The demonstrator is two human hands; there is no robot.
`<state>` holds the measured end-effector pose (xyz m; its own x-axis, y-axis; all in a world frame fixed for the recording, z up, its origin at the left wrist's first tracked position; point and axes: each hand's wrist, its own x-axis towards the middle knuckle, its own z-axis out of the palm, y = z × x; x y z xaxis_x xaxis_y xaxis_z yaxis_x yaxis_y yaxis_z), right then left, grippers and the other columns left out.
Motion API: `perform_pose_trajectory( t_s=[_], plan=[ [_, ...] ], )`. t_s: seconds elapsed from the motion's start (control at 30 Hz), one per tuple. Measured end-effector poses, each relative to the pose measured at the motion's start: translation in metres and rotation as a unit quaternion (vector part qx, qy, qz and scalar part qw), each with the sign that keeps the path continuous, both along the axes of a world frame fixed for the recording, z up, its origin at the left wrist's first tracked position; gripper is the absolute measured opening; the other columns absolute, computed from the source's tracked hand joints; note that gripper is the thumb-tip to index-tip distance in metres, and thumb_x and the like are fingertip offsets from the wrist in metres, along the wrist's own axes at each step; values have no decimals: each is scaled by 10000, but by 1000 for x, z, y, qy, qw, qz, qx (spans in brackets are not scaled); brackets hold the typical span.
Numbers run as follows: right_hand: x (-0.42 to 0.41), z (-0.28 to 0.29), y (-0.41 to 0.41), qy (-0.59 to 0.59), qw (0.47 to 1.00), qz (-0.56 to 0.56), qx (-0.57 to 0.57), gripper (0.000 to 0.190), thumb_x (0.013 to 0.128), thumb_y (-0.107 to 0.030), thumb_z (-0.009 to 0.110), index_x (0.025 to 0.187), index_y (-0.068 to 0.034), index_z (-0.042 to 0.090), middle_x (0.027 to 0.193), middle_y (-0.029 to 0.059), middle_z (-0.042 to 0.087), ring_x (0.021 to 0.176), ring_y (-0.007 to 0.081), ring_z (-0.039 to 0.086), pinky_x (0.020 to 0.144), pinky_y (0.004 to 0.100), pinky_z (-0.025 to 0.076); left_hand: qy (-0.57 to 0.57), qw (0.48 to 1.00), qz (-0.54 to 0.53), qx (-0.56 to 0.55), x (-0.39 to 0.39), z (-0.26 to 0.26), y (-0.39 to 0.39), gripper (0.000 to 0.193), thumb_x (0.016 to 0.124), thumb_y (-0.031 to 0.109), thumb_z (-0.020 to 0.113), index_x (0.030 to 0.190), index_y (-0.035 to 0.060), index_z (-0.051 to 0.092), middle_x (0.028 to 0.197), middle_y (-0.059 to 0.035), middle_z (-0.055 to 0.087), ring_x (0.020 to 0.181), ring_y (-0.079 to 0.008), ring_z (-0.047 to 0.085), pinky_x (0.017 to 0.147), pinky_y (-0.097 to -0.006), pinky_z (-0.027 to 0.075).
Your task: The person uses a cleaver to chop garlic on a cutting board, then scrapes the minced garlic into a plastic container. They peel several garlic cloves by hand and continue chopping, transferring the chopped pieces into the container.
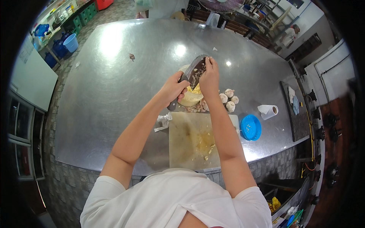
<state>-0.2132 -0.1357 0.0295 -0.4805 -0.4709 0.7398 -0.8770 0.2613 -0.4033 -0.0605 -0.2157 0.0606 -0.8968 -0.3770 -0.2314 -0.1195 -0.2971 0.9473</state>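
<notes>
My left hand (174, 88) is closed round the dark handle of a broad-bladed knife (196, 71), held tilted over a pale tub (191, 98) of chopped garlic (195, 89). Bits of garlic cling to the blade. The fingers of my right hand (209, 77) touch the blade near its far end; whether they grip it I cannot tell. Garlic bulbs (230, 99) and loose peelings (196, 108) lie to the right of and below the tub. Nearer my body is a stained cutting board (191, 139) with scattered garlic bits.
Right of the board are a blue round lid or dish (251, 127) and a paper roll (268, 111). Crumpled tissue (163, 122) lies at the board's left. A dark slab (295, 111) with cloths sits at the steel table's (114, 94) right edge. Another person (290, 36) is at the far right.
</notes>
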Motion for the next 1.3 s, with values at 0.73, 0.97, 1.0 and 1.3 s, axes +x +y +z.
perform_pose_trajectory(
  t_s=[0.73,0.97,1.0,1.3],
  plan=[
    [29,10,43,-118,983,82,118,173,775,-42,694,940,-3,659,958,132,660,824,303,640,748,365,516,27,998,54,-1,-9,-16,-20,115,907,120,522,962,95,425,670,-1,459,486,-71,421,421,-250,354],
    [2,18,22,-29,998,59,6,203,806,38,575,1002,29,626,982,191,620,927,342,607,785,384,506,32,999,13,2,-4,-11,-13,111,911,116,519,976,92,431,665,3,453,484,-72,416,434,-251,348],
    [1,17,20,10,998,57,11,213,808,49,560,1011,35,622,983,196,615,935,347,604,791,385,504,33,999,13,3,-4,-10,-13,112,912,116,518,978,93,432,665,4,452,484,-73,415,436,-251,348],
    [31,-2,49,-102,984,82,117,198,807,32,589,991,-18,645,908,164,618,887,305,633,801,350,511,67,984,86,-139,-5,-14,-23,156,958,206,528,994,65,471,666,8,473,496,-61,435,442,-234,350]
  ],
)
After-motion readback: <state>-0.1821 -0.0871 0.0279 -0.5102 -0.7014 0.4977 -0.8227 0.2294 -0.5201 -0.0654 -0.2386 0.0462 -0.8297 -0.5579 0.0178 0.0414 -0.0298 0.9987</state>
